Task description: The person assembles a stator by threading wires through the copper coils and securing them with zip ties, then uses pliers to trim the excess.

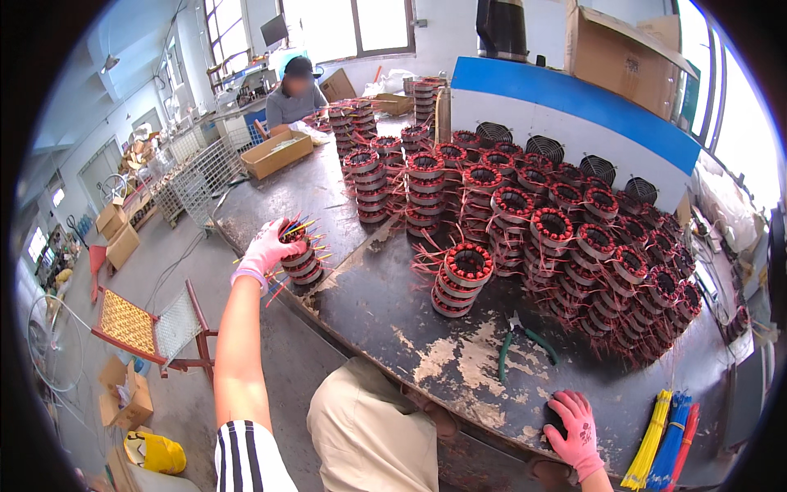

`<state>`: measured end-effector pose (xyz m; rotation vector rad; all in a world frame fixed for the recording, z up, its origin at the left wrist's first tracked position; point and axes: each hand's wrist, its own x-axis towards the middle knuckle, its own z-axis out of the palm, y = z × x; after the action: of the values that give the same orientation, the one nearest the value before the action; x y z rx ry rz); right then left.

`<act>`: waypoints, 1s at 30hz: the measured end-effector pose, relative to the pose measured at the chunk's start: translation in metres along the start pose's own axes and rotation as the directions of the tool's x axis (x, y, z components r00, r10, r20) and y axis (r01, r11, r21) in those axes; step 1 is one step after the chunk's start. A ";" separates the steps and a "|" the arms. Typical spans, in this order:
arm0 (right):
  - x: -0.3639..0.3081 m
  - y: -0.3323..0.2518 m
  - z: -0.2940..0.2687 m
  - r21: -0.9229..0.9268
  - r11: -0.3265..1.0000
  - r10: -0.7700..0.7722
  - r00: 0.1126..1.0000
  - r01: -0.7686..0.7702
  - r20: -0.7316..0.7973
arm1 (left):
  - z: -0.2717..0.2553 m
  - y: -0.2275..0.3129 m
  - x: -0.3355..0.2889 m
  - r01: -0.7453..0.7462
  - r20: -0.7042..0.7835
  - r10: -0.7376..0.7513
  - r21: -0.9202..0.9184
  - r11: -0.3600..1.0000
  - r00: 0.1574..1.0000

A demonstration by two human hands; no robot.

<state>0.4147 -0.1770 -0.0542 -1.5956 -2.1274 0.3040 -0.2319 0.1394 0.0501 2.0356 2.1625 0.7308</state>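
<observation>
In a pink glove, my left hand [266, 248] reaches to the table's left edge and closes on the top of a short stack of wound motor stators [305, 269]. Yellow, blue and red wire ends stick out around it, and my fingers partly hide the top ring. My right hand [576, 430], also gloved, rests on the near edge of the table with its fingers apart and nothing in it. Green-handled pliers [516, 343] lie open on the worn tabletop [447, 361] between my hands. Beyond the pliers stands another short stator stack [463, 279] with red windings.
Many stator stacks [566, 238] crowd the right and far side before a blue-and-white cabinet [566, 98]. Yellow, blue and red wire bundles [664, 439] lie at the right. An open carton [277, 153] and a seated person [295, 100] are at the far end; a chair [156, 328] stands left.
</observation>
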 end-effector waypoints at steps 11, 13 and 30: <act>-0.002 0.004 0.000 0.013 1.000 -0.011 1.000 0.011 -0.019 | 0.002 -0.005 0.001 -0.058 0.125 0.084 -0.202 0.978 0.989; -0.002 0.003 0.000 0.014 1.000 -0.012 1.000 0.013 -0.019 | 0.004 -0.008 0.002 -0.024 0.140 0.058 -0.235 0.972 0.988; -0.006 0.004 0.002 -0.024 1.000 -0.012 0.998 0.011 -0.059 | 0.023 -0.009 -0.002 -0.047 0.100 0.060 -0.135 0.990 0.993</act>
<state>0.4188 -0.1808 -0.0589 -1.5849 -2.1020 0.2257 -0.2311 0.1439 0.0263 2.0240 1.9560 0.7367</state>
